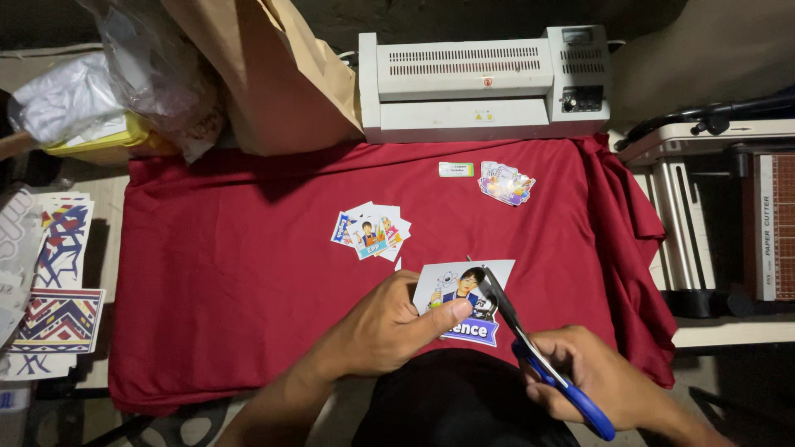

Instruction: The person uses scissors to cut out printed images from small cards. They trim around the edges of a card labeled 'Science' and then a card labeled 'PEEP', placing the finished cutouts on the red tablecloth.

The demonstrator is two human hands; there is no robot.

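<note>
Printed sheet (460,291) | glossy, cartoon figure, blue banner | scissors (530,348) cutting edge

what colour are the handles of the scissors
Blue, on the scissors in the right hand; seen in the head view.

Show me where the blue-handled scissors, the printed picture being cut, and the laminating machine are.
scissors (542,364), head view, blade near the pivot.
printed picture (460,285), head view, middle of sheet.
laminating machine (464,87), head view, top cover.

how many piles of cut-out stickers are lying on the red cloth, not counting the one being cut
2. One fanned pile of cut stickers lies mid-cloth, just above the left hand. A smaller pile sits near the laminator. How many stickers each pile holds is hidden by overlap.
</note>
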